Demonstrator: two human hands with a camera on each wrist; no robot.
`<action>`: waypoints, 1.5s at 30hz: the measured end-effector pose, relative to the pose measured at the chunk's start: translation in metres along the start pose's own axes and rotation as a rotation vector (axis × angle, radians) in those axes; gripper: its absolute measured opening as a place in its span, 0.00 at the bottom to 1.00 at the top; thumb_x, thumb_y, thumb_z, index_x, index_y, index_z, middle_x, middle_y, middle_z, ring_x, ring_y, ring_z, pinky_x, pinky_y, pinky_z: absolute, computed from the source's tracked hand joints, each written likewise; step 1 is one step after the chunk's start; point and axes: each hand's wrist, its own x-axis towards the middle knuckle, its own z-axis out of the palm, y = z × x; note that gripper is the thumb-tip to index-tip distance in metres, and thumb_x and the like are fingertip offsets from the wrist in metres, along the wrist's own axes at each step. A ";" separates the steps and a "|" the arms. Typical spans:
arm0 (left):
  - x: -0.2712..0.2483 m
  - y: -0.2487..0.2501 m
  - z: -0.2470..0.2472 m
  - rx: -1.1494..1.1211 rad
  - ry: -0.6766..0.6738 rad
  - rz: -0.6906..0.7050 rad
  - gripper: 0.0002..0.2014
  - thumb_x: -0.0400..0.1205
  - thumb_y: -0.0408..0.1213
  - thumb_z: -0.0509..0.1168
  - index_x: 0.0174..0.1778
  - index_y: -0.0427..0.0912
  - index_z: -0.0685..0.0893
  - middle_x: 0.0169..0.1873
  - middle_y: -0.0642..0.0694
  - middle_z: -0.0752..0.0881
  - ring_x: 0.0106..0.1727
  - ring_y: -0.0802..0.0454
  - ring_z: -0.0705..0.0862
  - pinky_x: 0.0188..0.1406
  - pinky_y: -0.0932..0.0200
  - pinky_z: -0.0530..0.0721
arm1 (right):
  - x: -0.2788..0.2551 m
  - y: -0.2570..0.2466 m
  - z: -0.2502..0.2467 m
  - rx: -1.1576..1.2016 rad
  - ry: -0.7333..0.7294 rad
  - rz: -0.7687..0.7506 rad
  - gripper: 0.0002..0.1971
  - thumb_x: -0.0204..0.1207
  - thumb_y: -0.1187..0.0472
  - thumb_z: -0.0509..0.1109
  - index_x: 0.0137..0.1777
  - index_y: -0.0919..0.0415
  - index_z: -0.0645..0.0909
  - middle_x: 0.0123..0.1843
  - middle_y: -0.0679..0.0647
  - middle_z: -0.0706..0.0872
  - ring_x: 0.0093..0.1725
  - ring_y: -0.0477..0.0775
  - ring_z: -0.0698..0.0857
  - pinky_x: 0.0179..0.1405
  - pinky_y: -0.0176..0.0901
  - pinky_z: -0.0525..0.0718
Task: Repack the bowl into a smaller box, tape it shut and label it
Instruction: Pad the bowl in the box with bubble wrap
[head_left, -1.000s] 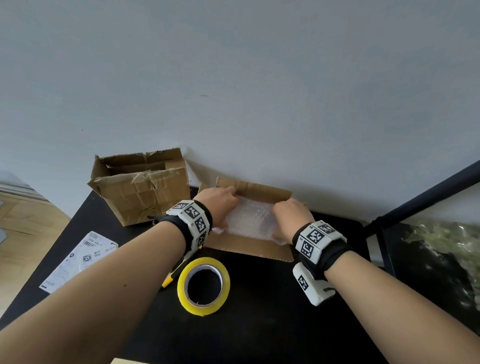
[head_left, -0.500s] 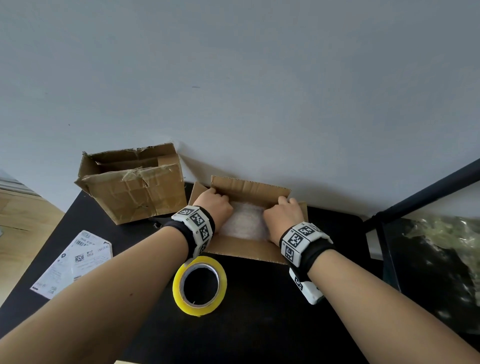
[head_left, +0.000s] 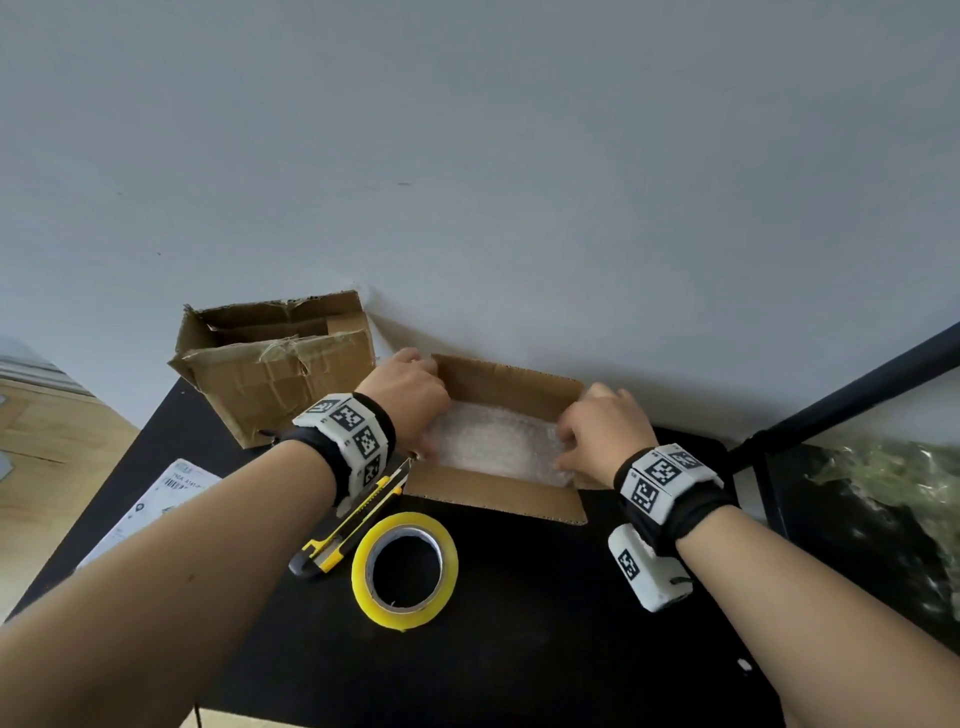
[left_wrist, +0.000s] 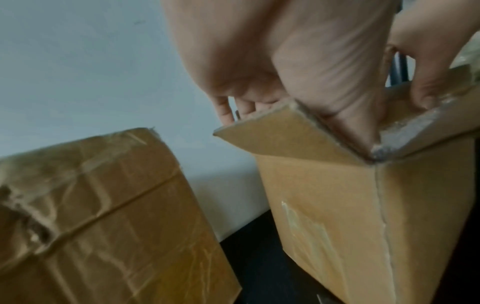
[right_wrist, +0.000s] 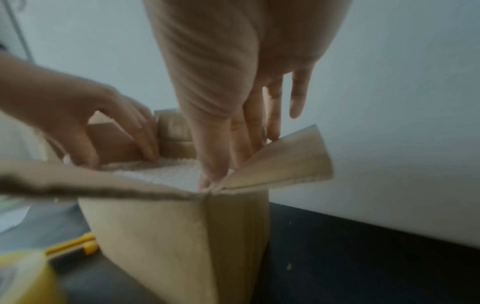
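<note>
The small box stands open on the black worktop against the wall, a white bubble-wrapped bundle filling it – the bowl itself is hidden. Both hands reach in with fingers straight and relaxed: the left hand at the bundle's left end, the right hand at its right, touching the wrap. The tape roll and a yellow knife lie just in front – the bigger box stands to the left.

Left hand reaches into the open small box (crumpled larger box beside it).
</note>
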 end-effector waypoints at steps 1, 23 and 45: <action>0.000 0.004 -0.001 0.028 -0.013 -0.004 0.21 0.72 0.62 0.66 0.50 0.51 0.87 0.48 0.55 0.85 0.56 0.53 0.76 0.64 0.55 0.72 | -0.001 -0.001 0.002 -0.037 -0.021 -0.007 0.16 0.68 0.42 0.76 0.51 0.50 0.88 0.58 0.52 0.77 0.61 0.54 0.73 0.68 0.45 0.68; 0.009 0.014 -0.004 -0.057 -0.125 -0.119 0.11 0.75 0.43 0.70 0.52 0.47 0.85 0.49 0.49 0.86 0.55 0.46 0.83 0.49 0.55 0.78 | 0.011 0.006 0.024 0.047 -0.014 0.005 0.14 0.73 0.46 0.68 0.56 0.46 0.86 0.60 0.47 0.86 0.74 0.55 0.68 0.81 0.61 0.48; 0.000 0.022 0.003 -0.588 0.338 -0.230 0.09 0.79 0.36 0.64 0.51 0.46 0.87 0.50 0.50 0.86 0.57 0.48 0.80 0.59 0.57 0.77 | -0.005 0.022 0.038 -0.037 -0.040 0.094 0.04 0.72 0.57 0.72 0.44 0.46 0.85 0.66 0.46 0.83 0.82 0.53 0.60 0.82 0.59 0.40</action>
